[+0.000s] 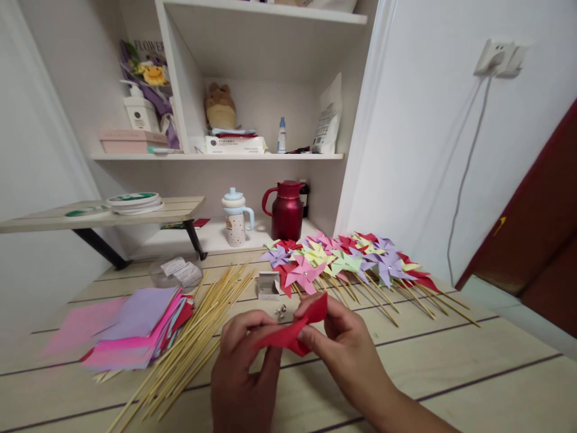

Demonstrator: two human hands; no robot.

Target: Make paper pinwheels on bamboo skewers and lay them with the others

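Note:
A piece of red paper (288,335), partly folded, is held up over the table between both hands. My left hand (247,355) pinches its left end, and my right hand (340,340) grips the right side with thumb and fingers. Just behind the paper lie a few small metal pins (280,311), beside a small open white box (269,285). Left of my hands is a bundle of thin wooden sticks (193,343). Farther left sits a stack of coloured paper sheets (139,319). Behind my right hand, paper pinwheels (306,273) on sticks lie in a heap.
A round clear container (175,273) stands by a small raised stand (180,207) bearing white rolls (135,203). At the back are a speckled cup (235,225) and a red thermos jug (287,213), below a shelf (216,157). A cord (466,162) hangs at right.

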